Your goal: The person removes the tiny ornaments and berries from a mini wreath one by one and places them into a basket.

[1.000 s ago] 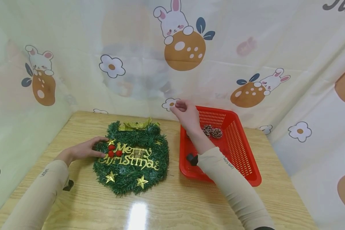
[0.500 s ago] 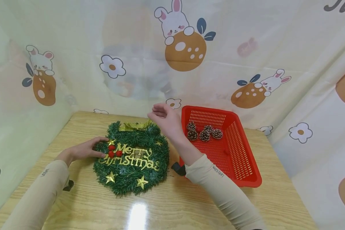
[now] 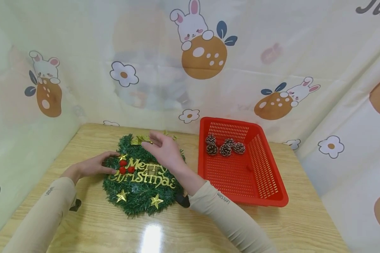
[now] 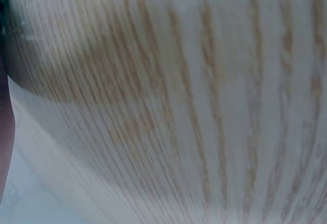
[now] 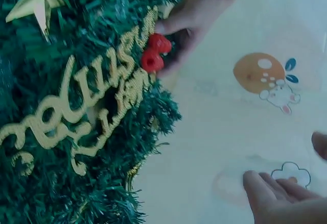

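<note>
Checking the head view first, I am finding the wreath [image 3: 137,192] lying flat on the table [image 3: 95,228], between my two hands and left of the red basket [image 3: 240,201]. Being roughly round, it is showing no clear long axis; its gold lettering [image 3: 144,176] is running left to right. My left hand [image 3: 93,165] is touching the left edge, thumb and fingers spread, beside the red berries [image 3: 122,170]. My right hand [image 3: 165,151] is hovering over the far part, partly hiding the gold bow [image 3: 138,140]. I am judging this to be the governing relation: my right hand is standing nearer the bow, my left hand nearer the berries. Pine cones [image 3: 225,150] are lying in the basket's far left part, well apart from both hands.

Checking the left wrist view, I am seeing mostly table grain; only a strip of my left hand is showing, and its finger pose is not readable there.

Checking the right wrist view, I am seeing my right thumb and fingers standing apart with nothing visible between them. The wreath is appearing clear of them, but I cannot tell the height of the gap.
</note>
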{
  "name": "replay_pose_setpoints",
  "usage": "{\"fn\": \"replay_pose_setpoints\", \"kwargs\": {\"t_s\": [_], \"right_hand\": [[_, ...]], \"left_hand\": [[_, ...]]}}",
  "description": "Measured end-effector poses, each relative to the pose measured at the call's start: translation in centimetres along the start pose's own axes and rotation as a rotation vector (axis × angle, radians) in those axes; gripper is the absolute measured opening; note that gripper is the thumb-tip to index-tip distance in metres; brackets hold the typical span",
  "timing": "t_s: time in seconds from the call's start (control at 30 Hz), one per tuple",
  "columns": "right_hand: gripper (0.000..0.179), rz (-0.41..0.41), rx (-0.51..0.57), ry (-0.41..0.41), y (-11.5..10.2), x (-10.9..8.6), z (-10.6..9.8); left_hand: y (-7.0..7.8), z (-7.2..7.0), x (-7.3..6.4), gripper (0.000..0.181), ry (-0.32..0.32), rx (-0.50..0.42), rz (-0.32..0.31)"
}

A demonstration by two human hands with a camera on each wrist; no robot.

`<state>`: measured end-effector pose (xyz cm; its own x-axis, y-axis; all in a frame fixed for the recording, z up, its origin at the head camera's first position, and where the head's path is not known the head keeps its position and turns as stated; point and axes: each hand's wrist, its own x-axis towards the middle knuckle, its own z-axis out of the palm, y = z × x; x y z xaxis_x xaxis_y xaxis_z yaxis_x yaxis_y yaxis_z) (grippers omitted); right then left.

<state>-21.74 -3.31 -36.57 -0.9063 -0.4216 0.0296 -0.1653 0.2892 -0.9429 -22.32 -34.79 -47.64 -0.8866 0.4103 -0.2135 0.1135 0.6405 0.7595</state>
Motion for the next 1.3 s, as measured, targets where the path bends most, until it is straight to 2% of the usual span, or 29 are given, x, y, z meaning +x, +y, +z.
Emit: {"fn": "replay_pose_setpoints", "kwargs": {"t_s": [0.17, 0.37, 0.73, 0.87, 0.97, 1.3], "right_hand": [[0.07, 0.035, -0.143, -0.117, 0.9, -0.1, 1.3], [0.067, 0.031, -0.185, -0.184, 2.7, 0.3, 2.9], [0.064, -0.024, -0.306, -0.303, 5.7, 1.1, 4.9], [0.065, -0.053, -0.347, -0.322, 6.3, 1.3, 5.4], [0.064, -0.062, -0.346, -0.304, 6.6, 1.4, 5.7], [0.068, -0.021, -0.329, -0.255, 7.1, 2.0, 6.6]], "left_hand": [[0.0, -0.1, 0.2, 0.078, -0.002, 0.006, -0.008], [0.1, -0.2, 0.2, 0.078, 0.001, -0.001, -0.006], [0.0, -0.1, 0.2, 0.076, -0.001, -0.004, 0.001], [-0.1, -0.1, 0.1, 0.076, -0.005, 0.003, 0.006], [-0.1, -0.1, 0.0, 0.076, -0.007, -0.001, 0.005], [-0.1, 0.0, -0.1, 0.076, -0.007, -0.004, 0.003]]}}
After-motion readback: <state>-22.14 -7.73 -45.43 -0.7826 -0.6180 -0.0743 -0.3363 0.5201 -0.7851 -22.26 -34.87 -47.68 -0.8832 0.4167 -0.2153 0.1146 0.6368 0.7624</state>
